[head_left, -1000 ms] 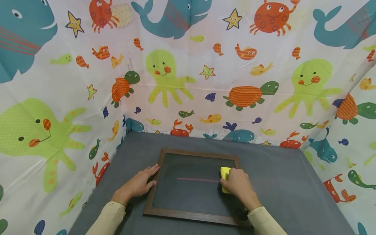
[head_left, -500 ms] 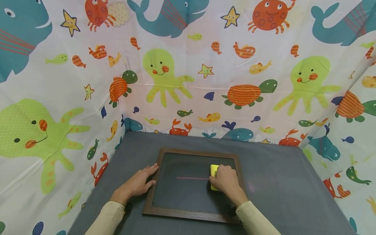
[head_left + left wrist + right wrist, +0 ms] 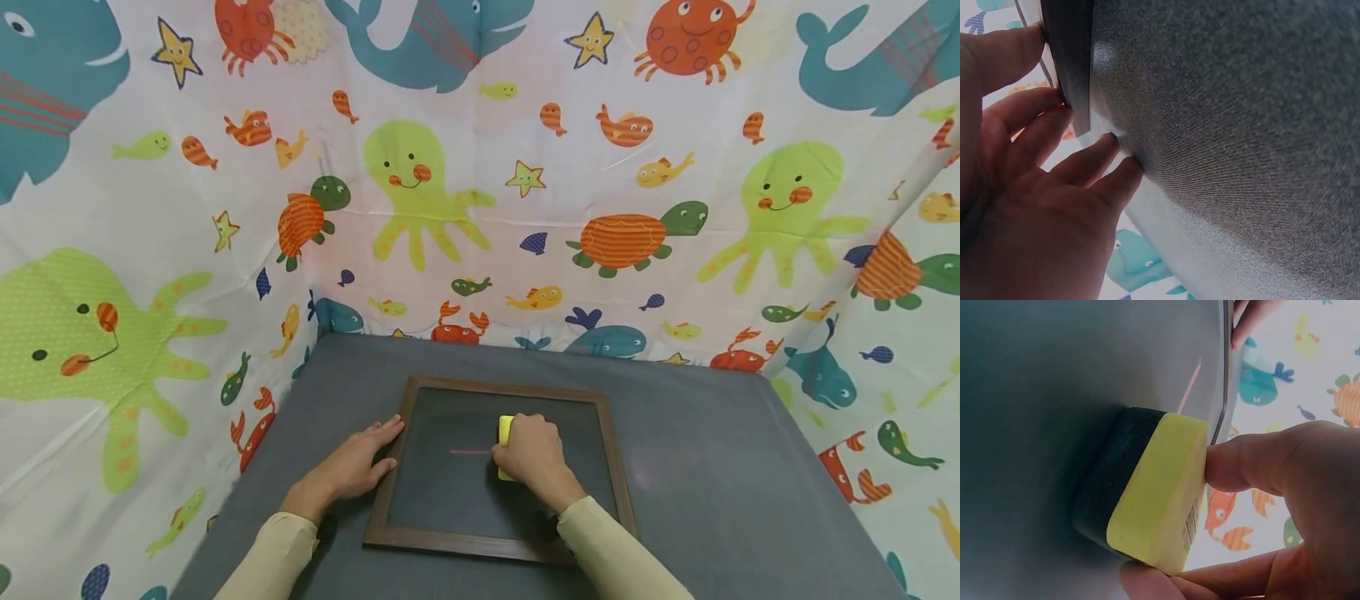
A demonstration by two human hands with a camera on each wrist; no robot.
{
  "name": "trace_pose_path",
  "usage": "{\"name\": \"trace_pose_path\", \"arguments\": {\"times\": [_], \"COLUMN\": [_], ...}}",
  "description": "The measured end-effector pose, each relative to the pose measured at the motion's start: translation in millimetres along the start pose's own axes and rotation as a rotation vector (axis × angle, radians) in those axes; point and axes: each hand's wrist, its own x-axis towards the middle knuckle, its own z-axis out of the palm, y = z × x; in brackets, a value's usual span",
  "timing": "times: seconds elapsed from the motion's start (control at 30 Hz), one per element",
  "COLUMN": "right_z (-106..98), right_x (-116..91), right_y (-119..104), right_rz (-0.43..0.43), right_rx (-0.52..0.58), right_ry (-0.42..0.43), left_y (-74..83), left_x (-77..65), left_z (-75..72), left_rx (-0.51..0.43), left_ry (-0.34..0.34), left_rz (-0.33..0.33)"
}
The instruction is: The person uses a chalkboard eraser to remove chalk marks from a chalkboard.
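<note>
While the left hand (image 3: 351, 473), fingers extended, touches the brown-framed blackboard (image 3: 442, 504) at left, the right hand (image 3: 534, 454) grips a yellow-and-black block eraser (image 3: 1154, 494) on it, long axis near-to-far, the thin pink line (image 3: 468, 452) directly left.

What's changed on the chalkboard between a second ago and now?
The right hand has slid the yellow eraser leftward along the pink line, leaving a shorter stretch showing. The eraser remains held. The left hand stays at the left side of the brown frame.
</note>
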Motion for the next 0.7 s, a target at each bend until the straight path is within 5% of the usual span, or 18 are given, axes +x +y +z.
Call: {"name": "trace_pose_path", "arguments": {"times": [0.7], "right_z": [21.0], "right_x": [8.3], "right_y": [-80.5], "right_rz": [-0.111], "right_rx": [0.021], "right_ry": [-0.067], "left_y": [-1.7], "left_x": [0.9], "left_z": [0.1], "left_rx": [0.023], "left_ry": [-0.004], "left_rz": [-0.024]}}
